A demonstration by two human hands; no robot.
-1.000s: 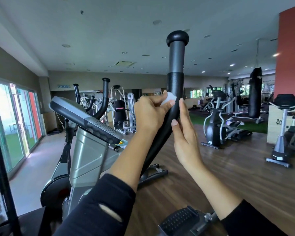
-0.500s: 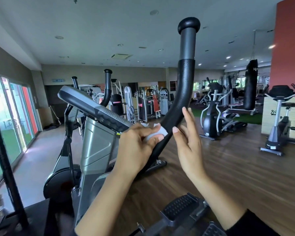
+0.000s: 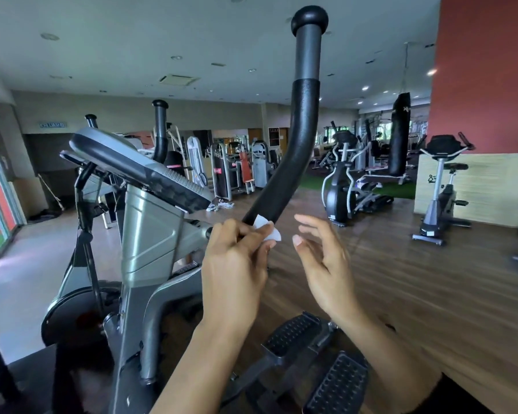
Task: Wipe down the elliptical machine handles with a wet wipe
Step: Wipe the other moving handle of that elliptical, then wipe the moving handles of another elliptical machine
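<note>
The elliptical's right handle [image 3: 302, 121] is a black curved bar with a round cap, rising from the centre to the top. My left hand [image 3: 237, 264] wraps the bar's lower part and pinches a small white wet wipe [image 3: 268, 230] against it. My right hand [image 3: 323, 261] hovers just right of the bar, fingers spread and loosely bent, touching nothing. The left handle [image 3: 160, 130] stands further back, behind the grey console [image 3: 138, 165].
Black foot pedals [image 3: 338, 383] lie below my arms. The grey machine body [image 3: 150, 243] fills the left. Other ellipticals [image 3: 341, 186], an exercise bike [image 3: 443, 198] and a hanging punch bag [image 3: 399, 135] stand across the wooden floor.
My left hand has slid the wipe down the handle from the upper bend to the lower part. My right hand has come off the bar and dropped with it.
</note>
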